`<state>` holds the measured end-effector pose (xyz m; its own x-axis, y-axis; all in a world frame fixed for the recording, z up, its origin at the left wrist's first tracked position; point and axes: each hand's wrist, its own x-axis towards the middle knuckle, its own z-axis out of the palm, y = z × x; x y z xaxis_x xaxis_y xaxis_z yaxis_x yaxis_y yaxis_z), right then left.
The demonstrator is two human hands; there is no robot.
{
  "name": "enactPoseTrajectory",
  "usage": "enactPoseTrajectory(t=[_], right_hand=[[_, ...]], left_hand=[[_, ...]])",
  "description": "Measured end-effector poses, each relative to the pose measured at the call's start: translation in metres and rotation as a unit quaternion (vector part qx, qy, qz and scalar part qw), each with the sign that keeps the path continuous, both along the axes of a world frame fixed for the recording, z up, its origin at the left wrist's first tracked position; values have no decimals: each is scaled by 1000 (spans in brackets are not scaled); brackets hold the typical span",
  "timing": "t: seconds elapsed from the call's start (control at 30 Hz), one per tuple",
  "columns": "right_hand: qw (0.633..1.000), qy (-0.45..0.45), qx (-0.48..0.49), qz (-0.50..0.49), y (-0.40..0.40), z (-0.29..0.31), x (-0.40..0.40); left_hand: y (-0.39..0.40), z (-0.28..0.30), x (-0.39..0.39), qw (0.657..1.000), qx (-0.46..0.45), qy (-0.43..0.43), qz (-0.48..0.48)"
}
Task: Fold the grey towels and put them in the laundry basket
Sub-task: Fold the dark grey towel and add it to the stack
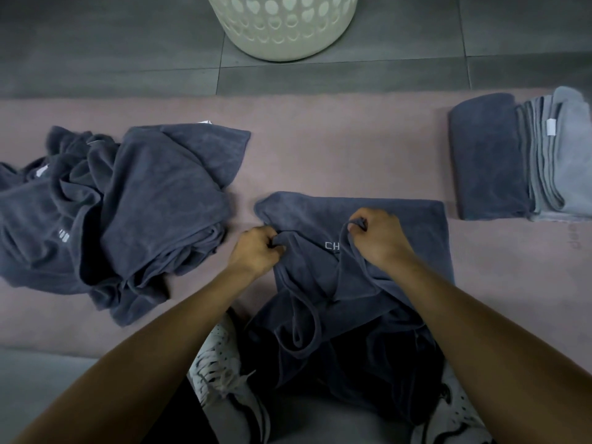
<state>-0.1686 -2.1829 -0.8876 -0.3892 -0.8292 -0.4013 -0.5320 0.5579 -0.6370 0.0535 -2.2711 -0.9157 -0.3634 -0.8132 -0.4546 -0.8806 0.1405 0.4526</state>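
Pink mat (320, 149) under me: both my hands, left hand (253, 251) and right hand (378, 241), pinch the towel's (400, 219) near edge; its flat half lies ahead, basket (282, 27) beyond

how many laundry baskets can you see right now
1: the white laundry basket stands on the grey floor tiles at top centre, beyond the pink mat. Its top is cut off.

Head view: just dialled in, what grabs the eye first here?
Both hands, left hand and right hand, pinch the edge of a dark grey terry towel spread mid-mat. A crumpled heap of dark grey towels lies left, a folded stack of grey towels right, and the white perforated plastic laundry basket stands beyond.
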Motion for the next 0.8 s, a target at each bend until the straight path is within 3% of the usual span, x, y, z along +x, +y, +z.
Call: enactPoseTrajectory(t=[0.17, 0.27, 0.47, 0.8], right_hand=[[1000, 9, -4, -5, -4, 1, -4], [1000, 18, -6, -4, -8, 1, -7], [999, 14, -26, -14, -12, -4, -12], [1000, 17, -23, -6, -14, -8, -17]], left_hand=[[-13, 14, -14, 994, -48, 93, 36], [-31, 8, -28, 977, -63, 134, 153], [-49, -13, -26, 936, -37, 106, 335], [-48, -25, -22, 913, -87, 138, 375]])
